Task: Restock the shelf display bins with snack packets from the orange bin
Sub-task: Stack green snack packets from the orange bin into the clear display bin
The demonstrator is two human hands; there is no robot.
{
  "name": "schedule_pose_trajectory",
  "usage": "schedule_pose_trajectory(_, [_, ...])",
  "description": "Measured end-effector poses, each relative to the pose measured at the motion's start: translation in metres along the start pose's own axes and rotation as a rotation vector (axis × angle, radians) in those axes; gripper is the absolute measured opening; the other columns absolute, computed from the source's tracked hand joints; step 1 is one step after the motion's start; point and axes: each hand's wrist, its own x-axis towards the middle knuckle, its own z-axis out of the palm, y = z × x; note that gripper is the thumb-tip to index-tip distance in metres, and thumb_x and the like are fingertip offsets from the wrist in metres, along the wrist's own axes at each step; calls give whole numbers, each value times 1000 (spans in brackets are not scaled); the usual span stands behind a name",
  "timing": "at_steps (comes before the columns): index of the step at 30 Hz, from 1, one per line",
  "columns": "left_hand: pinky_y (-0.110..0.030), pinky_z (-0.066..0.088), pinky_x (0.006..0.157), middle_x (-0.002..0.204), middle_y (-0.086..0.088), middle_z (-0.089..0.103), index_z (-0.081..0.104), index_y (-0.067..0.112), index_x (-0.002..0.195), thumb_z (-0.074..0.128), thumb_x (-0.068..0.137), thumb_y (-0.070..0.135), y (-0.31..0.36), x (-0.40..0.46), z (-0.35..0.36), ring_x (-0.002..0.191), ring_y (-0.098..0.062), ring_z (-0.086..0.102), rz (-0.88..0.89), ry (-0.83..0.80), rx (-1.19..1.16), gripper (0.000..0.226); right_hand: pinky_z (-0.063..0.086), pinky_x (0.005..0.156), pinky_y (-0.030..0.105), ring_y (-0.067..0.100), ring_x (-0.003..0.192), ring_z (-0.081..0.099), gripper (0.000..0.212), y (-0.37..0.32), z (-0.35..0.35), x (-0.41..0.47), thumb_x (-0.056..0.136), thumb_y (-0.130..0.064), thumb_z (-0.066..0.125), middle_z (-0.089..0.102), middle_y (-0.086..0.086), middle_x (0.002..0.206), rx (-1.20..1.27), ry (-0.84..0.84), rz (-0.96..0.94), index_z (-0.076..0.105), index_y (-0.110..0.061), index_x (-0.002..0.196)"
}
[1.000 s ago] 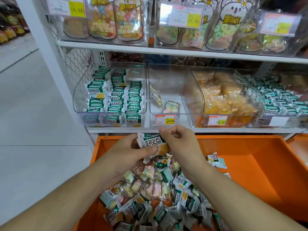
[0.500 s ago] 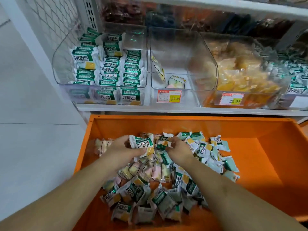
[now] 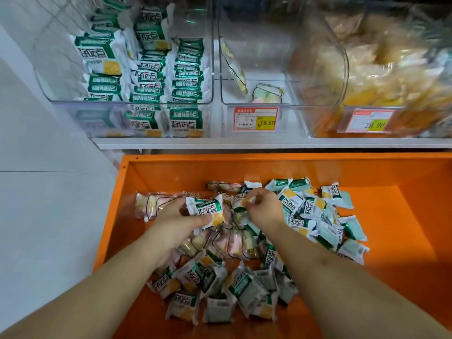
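**Gathering green packets for the left bin**

I am leaning over the orange bin, which is sitting just below the shelf so the reach up is short. Above it, the left display bin is standing nearly full of green-and-white packets in neat rows, while the middle display bin is holding only a couple of pastel packets, so it looks like the one most needing stock. In the orange bin the loose snack packets are lying in a mixed heap, green ones around pastel ones. My left hand is holding a green packet, fingers curled around it, collecting like with like. My right hand is pinching another small packet from the heap.
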Motion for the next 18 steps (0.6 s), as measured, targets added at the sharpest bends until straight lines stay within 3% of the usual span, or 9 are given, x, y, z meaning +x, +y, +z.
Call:
schedule_pose_trajectory(4, [-50, 64, 88, 106, 1, 79, 69, 28, 111, 94, 76, 22, 15, -13, -4, 93, -23, 78, 39, 30, -32, 44, 41, 44, 27, 18, 55, 49, 21, -20, -25, -16, 92, -8, 76, 54, 2, 73, 80, -33, -63, 67, -27, 94])
schedule_pose_trajectory(6, [-50, 66, 81, 106, -6, 78, 68, 22, 111, 91, 80, 12, 27, -24, -10, 91, -28, 78, 49, 36, -83, 40, 49, 47, 32, 20, 59, 52, 22, -40, -47, -30, 91, -3, 75, 52, 2, 78, 92, -47, -100, 67, -24, 94])
schedule_pose_trajectory(9, [-43, 66, 73, 113, -10, 77, 65, 15, 121, 91, 79, 10, 48, -47, -22, 93, -30, 78, 83, 7, -126, 49, 63, 67, 44, 21, 70, 57, 27, -78, -81, -55, 87, 3, 78, 51, 3, 83, 183, -112, -196, 67, -19, 99])
schedule_pose_trajectory(12, [-44, 64, 85, 128, 0, 71, 59, 30, 137, 101, 56, 44, 73, -73, -37, 106, -26, 74, 203, -23, -67, 93, 62, 74, 37, 14, 70, 65, 46, -122, -116, -97, 85, 7, 79, 60, -5, 79, 295, -175, -294, 68, -26, 115])
schedule_pose_trajectory(14, [-50, 61, 93, 122, 2, 74, 60, 39, 133, 99, 57, 47, 92, -97, -47, 106, -25, 75, 301, -63, -26, 85, 60, 76, 35, 16, 75, 68, 58, -145, -137, -129, 87, 5, 78, 62, -6, 83, 364, -199, -344, 68, -37, 125])
schedule_pose_trajectory(16, [-54, 59, 98, 108, 1, 78, 64, 43, 127, 98, 70, 35, 107, -120, -59, 102, -27, 76, 381, -69, -15, 68, 58, 85, 48, 30, 81, 64, 58, -160, -152, -156, 89, 0, 78, 59, 1, 89, 404, -194, -409, 70, -45, 125])
schedule_pose_trajectory(18, [-57, 56, 102, 106, -3, 78, 64, 43, 130, 98, 72, 33, 116, -138, -72, 102, -30, 76, 412, -77, -26, 68, 52, 96, 62, 45, 87, 62, 56, -168, -163, -175, 89, -2, 79, 54, 19, 101, 449, -183, -455, 70, -44, 126])
